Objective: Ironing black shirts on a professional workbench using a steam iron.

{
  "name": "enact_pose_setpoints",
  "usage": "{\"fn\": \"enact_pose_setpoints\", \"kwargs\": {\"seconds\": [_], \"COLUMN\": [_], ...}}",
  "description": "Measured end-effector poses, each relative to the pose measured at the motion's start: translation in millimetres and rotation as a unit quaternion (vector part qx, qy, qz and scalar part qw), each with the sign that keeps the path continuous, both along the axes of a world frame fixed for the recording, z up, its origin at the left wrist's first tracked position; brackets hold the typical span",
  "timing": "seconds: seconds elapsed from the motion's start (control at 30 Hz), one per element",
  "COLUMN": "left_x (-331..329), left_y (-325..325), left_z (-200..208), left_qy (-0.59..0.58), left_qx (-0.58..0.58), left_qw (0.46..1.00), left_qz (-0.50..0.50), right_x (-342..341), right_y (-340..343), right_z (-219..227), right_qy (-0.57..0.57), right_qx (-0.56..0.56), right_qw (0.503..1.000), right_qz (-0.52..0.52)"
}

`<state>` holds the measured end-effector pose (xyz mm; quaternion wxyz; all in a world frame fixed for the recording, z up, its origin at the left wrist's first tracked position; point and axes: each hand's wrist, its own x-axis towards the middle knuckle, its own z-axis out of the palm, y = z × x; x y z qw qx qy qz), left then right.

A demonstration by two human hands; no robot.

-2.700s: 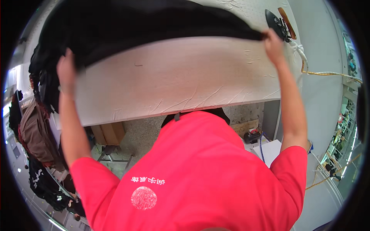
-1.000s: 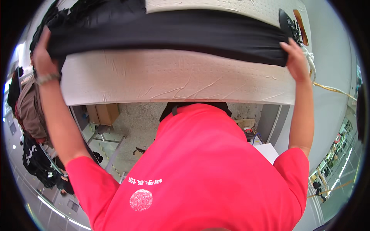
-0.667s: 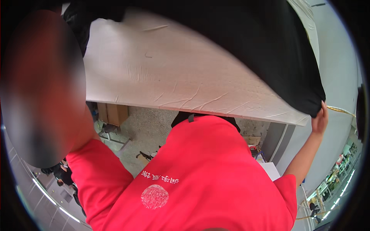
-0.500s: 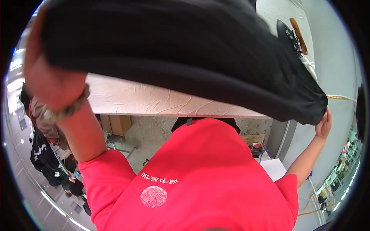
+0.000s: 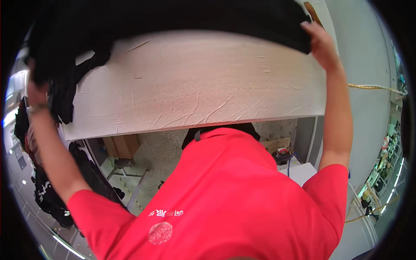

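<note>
- The right hand grasps the right end of a black cloth, its fingers bent over the cloth's edge near the far right part of the desk.
- The left hand has the cloth's left end in its grasp; blur hides how its fingers lie. A bracelet rings that wrist.
- Between the two hands, the cloth stretches across the top of the view, soft, matt and dark, its near edge blurred and bowed in a long arch above the desk.
- Below the left part of the cloth, crumpled black fabric hangs in folds at the desk's left end; whether it belongs to the same piece, I cannot tell.
- The desk wears a pale cover, puckered with branching creases along the near edge and finely dimpled in the middle.
- Just beyond the right hand lies a slim, smooth brown strip, wooden-looking.
- To the right, a yellowish twisted cord runs out across a smooth grey surface.
- Nearest the camera is the person's plain red T-shirt, bearing a round, speckled white print.
- Under the desk, a brown cardboard box with flat sides stands on the left, near a thin-legged metal frame; the floor is speckled grey.
</note>
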<state>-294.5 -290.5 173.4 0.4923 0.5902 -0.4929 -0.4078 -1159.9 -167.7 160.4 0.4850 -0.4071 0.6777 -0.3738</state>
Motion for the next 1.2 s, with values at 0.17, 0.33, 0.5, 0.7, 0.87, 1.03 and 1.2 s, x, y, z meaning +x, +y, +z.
{"fn": "enact_pose_setpoints", "kwargs": {"seconds": [0.17, 0.33, 0.5, 0.7, 0.87, 1.03, 1.2], "left_x": [-115, -175, -170, -169, -177, -172, -142], "left_y": [235, 282, 275, 309, 312, 310, 335], "left_z": [-123, -159, -154, -145, -168, -154, -186], "left_qy": [0.108, 0.091, 0.08, 0.035, 0.044, -0.014, -0.073], "left_qx": [0.219, 0.299, 0.302, 0.231, 0.261, 0.263, 0.27], "left_qw": [0.949, 0.927, 0.928, 0.941, 0.921, 0.917, 0.928], "left_qz": [0.197, 0.209, 0.204, 0.246, 0.287, 0.301, 0.244], "right_x": [13, 22, -7, -15, 30, 14, -3], "right_y": [30, 63, 58, 99, 110, 102, 121], "right_z": [-96, -125, -160, -139, -127, -128, -136], "right_qy": [0.137, -0.047, 0.039, -0.059, -0.212, -0.147, -0.055], "right_qx": [0.166, 0.164, 0.151, 0.167, 0.261, 0.209, 0.148], "right_qw": [0.96, 0.982, 0.98, 0.981, 0.942, 0.966, 0.985], "right_qz": [0.182, 0.076, 0.124, 0.078, -0.013, 0.039, 0.073]}}
